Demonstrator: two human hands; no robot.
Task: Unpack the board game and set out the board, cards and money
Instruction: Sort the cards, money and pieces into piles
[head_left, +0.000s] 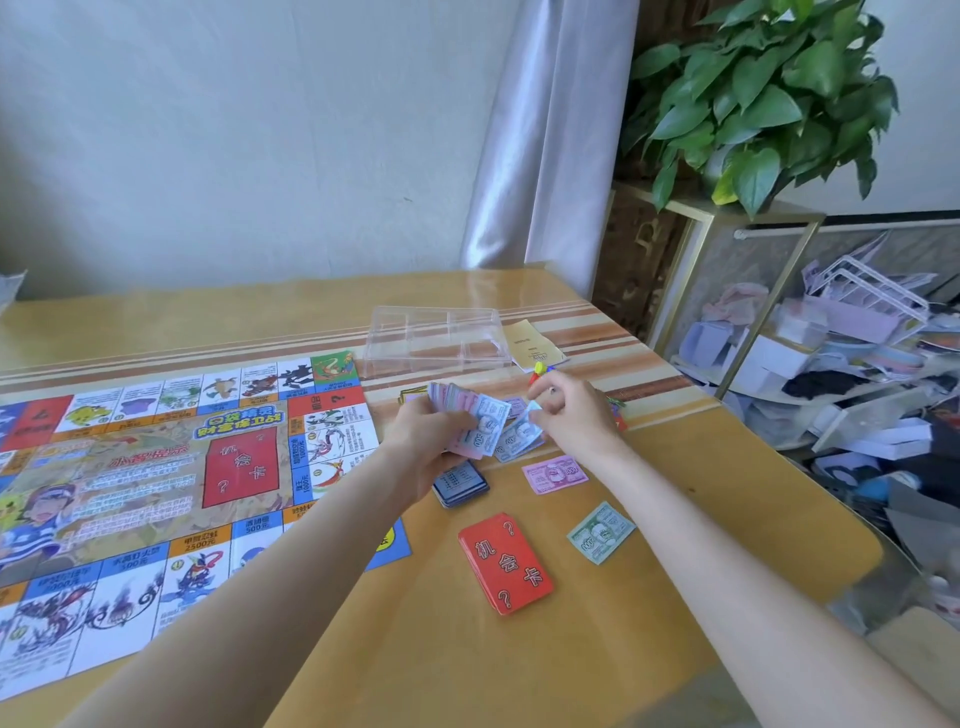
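The game board lies unfolded on the left of the table. My left hand grips a fanned wad of paper money just right of the board. My right hand pinches the corner of a blue note at the edge of that wad. On the table in front lie a pink note, a green note, a red card deck and a dark blue card deck.
A clear plastic tray and a yellow leaflet sit at the back of the table, with small coloured pawns beside them. Right of the table edge stand a potted plant and a cluttered shelf.
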